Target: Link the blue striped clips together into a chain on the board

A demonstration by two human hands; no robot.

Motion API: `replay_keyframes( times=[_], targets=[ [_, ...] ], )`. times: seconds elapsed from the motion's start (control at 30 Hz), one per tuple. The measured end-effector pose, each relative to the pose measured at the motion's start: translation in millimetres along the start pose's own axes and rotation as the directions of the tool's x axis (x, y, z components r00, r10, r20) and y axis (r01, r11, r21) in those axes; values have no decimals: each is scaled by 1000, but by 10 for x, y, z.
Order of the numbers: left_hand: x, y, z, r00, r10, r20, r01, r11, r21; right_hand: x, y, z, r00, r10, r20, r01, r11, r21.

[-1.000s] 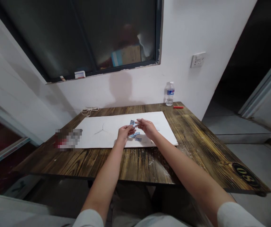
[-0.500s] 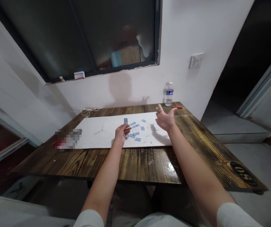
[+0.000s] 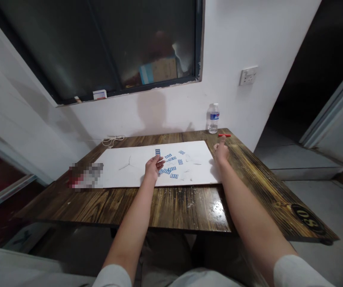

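Blue-striped paper slips [image 3: 171, 164] lay just beside open, empty L hand [image 3: 152, 167], on white board [image 3: 114, 175] atop wooden table [image 3: 183, 207]; R hand [image 3: 221, 153], grip unclear, near red stick [image 3: 224, 135]. Slips looked light, flimsy: pinch by edges.

1. The only view comes from a camera worn on the person's head, looking from above and behind the hands.
2. It faces forward and down, across a wooden table [image 3: 171, 207] toward a white wall [image 3: 159, 115] and a dark window [image 3: 99, 48].
3. It sits close: the left forearm [image 3: 131, 227] and right forearm [image 3: 249, 207] rise from the bottom edge, with the left hand [image 3: 152, 167] and right hand [image 3: 221, 153] near mid-frame.
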State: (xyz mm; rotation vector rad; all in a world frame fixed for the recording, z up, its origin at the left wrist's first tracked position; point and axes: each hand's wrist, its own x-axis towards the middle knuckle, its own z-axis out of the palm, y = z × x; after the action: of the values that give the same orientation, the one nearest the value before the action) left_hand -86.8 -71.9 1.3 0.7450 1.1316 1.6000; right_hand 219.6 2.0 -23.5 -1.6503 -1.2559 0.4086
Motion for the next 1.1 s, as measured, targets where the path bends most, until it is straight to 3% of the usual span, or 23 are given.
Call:
replay_keyframes(
  times=[0.03,0.17,0.3,0.4,0.57,0.7,0.8,0.97,1.1],
  targets=[
    [0,0,0,1000,-1,4,1,1000,1,-7,-34,-6,999,34,10,-34,999,43],
    [4,6,0,1000,-3,2,3,1000,-17,-88,-186,7,990,-59,132,26,970,241],
    [6,8,1,1000,-4,6,4,1000,-21,-180,-274,-3,985,-27,172,51,989,-136],
    [1,2,6,1000,8,12,-8,1000,3,-224,-281,8,967,-152,205,217,914,-344],
    [-3,-3,11,1000,17,24,-19,998,52,-298,-197,136,879,-265,396,434,789,-435],
    [3,-3,10,1000,16,24,-17,999,42,-331,-176,189,815,-231,531,495,753,-434],
    [6,-8,11,1000,13,21,-14,999,50,-325,-208,154,822,-201,532,465,776,-426],
    [2,-14,11,999,11,33,-13,998,62,-327,-243,93,830,-254,497,468,801,-373],
    [-5,-14,14,999,2,41,-4,998,56,-348,-258,107,827,-271,493,488,780,-391]
  ],
)
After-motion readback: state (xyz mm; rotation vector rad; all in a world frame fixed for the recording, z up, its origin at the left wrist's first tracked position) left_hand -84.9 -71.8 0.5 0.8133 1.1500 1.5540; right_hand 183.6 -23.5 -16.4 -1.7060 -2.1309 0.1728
